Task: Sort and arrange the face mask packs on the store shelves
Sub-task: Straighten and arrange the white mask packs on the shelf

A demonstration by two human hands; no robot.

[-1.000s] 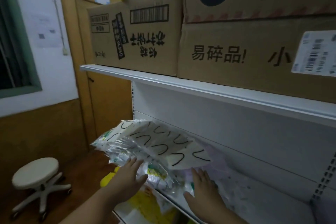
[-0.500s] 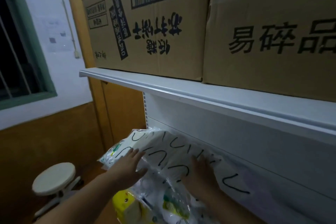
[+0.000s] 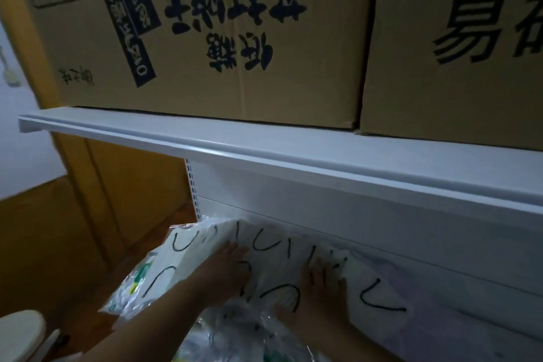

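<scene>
A heap of face mask packs lies at the left end of the lower shelf. The top pack [image 3: 273, 256] is white with black curved marks. My left hand [image 3: 223, 269] presses flat on its left part, fingers straight. My right hand [image 3: 318, 285] lies flat on its right part with fingers spread. Under it, clear plastic packs with green print [image 3: 133, 288] stick out past the shelf's left end. More crinkled clear packs [image 3: 235, 332] lie below my wrists.
The white upper shelf [image 3: 264, 153] juts out just above my hands and carries two big cardboard boxes [image 3: 205, 32]. The shelf's white back panel [image 3: 382, 223] stands behind the packs. A white stool [image 3: 17, 332] stands at the lower left, beside a brown wall.
The view has moved closer and tilted up. Both hands slid up onto the white pack and now press it flat toward the back panel.
</scene>
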